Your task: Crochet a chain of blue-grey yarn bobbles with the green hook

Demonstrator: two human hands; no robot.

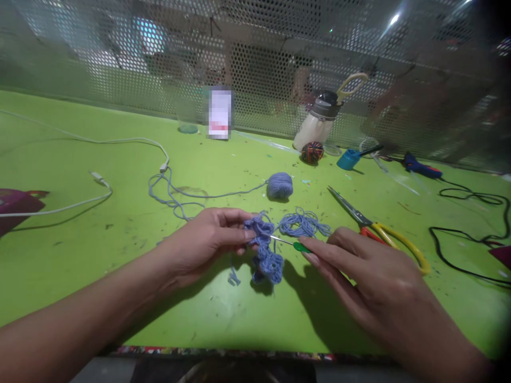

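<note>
Between the thumb and fingers of my left hand is pinched a blue-purple crochet piece, whose ruffled lower part hangs just above the table. My right hand grips the green handle of a crochet hook. The hook's metal shaft points left and its tip meets the crochet work, where stitches hide it. Behind the piece sits a ball of the same yarn, with a strand trailing left. A loose coil of yarn lies just beyond the hook.
Scissors with yellow and red handles lie beside my right hand. Farther back stand a bottle, a multicoloured yarn ball, a blue pot and a glue gun. A white cable crosses the left. A perforated metal panel closes the back.
</note>
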